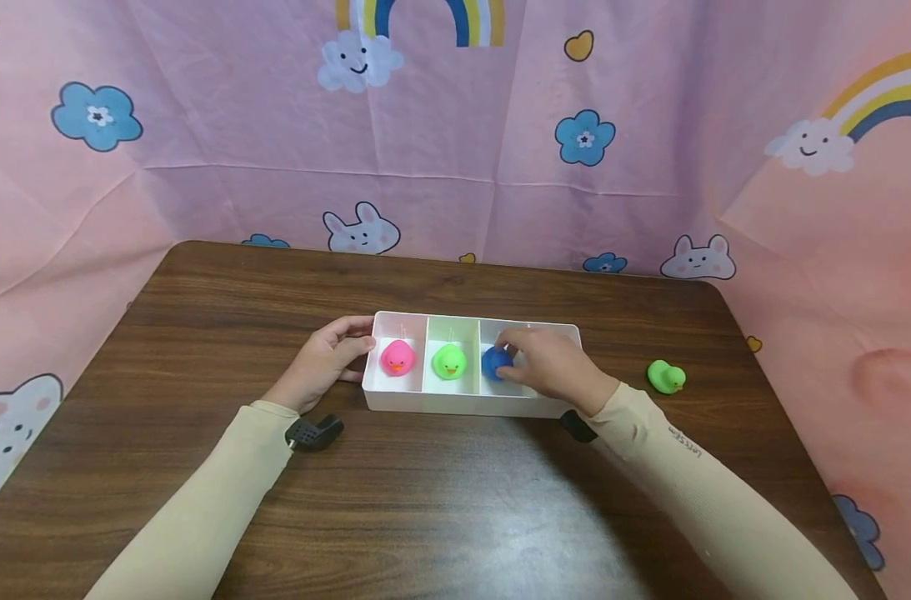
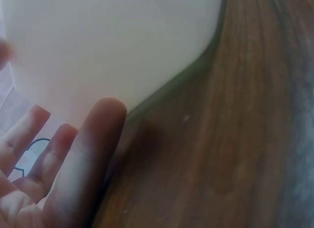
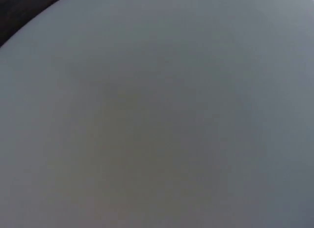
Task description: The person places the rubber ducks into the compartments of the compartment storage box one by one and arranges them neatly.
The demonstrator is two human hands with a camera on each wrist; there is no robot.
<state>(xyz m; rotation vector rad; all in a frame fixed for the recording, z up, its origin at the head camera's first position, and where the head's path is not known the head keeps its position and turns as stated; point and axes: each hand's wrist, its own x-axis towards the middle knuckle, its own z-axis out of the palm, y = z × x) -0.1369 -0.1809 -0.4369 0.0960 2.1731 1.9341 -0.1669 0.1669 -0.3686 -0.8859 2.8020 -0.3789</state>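
A white divided tray [image 1: 440, 403] lies on the table, its compartments side by side. The leftmost holds a pink rubber duck [image 1: 398, 358]; beside it sits a green rubber duck [image 1: 449, 362]. My right hand [image 1: 551, 362] pinches a blue rubber duck [image 1: 493, 363] in the third compartment, thumb and fingers around it. That hand hides much of the rightmost compartment. At the tray's left end, my left hand [image 1: 327, 354] touches the outer wall, its fingers fairly straight; the left wrist view shows the thumb [image 2: 93, 154] against the white wall. White tray surface fills most of the right wrist view.
Another green rubber duck [image 1: 665, 377] lies on the brown wooden table [image 1: 425, 500], right of the tray and beyond my right forearm. A pink patterned cloth [image 1: 455, 133] hangs behind the table and along its sides.
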